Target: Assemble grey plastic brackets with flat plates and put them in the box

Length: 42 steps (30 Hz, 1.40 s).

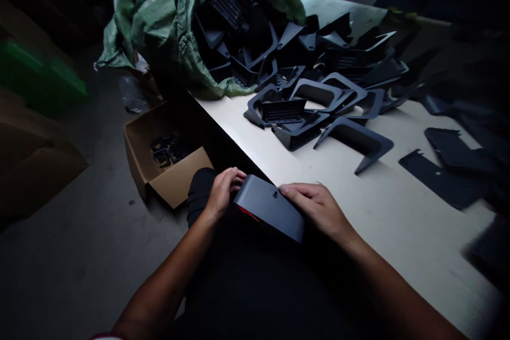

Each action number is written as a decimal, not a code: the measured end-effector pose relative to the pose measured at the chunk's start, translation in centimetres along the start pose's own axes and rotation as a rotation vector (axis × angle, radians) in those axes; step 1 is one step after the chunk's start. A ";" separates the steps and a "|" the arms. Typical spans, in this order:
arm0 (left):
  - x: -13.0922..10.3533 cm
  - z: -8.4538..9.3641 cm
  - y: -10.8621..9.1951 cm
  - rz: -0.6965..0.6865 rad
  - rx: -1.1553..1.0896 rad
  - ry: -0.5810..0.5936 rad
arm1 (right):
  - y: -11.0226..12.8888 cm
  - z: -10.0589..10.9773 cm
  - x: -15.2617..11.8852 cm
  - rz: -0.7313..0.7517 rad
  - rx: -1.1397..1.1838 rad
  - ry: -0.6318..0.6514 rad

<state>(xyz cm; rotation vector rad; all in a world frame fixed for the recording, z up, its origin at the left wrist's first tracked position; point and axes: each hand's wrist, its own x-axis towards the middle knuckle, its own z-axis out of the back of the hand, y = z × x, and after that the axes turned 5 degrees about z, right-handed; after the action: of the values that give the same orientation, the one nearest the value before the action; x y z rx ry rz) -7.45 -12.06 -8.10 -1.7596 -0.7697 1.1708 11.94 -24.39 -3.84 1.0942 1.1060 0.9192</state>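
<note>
Over my lap a dark grey plastic frame part (269,207) is tilted, with a small keyhole-shaped hole in its flat face. My left hand (223,192) is closed at its left end, fingers curled behind the edge. My right hand (316,206) grips the right upper edge, thumb and forefinger along it and the other fingers partly hidden. Below the part's lower left edge shows a thin red piece (249,214); what it belongs to cannot be made out. The underside of the part is hidden.
A white table (303,180) bears a pile of similar U-shaped plastic parts (354,141) spilling from a green woven sack (159,16). Flat dark pieces (442,178) lie at right. On the floor at left, an open cardboard box (179,180) holds small black pieces (169,150).
</note>
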 end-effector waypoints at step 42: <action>-1.7 -4.7 -3.0 0.030 -0.248 0.367 | -0.9 -3.7 -1.2 0.168 0.186 0.118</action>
<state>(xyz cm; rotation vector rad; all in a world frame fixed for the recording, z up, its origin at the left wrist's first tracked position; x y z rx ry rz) -3.81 -13.66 -3.91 -2.1196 -0.6882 0.7601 8.09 -24.95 -4.74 1.3151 1.2289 1.0386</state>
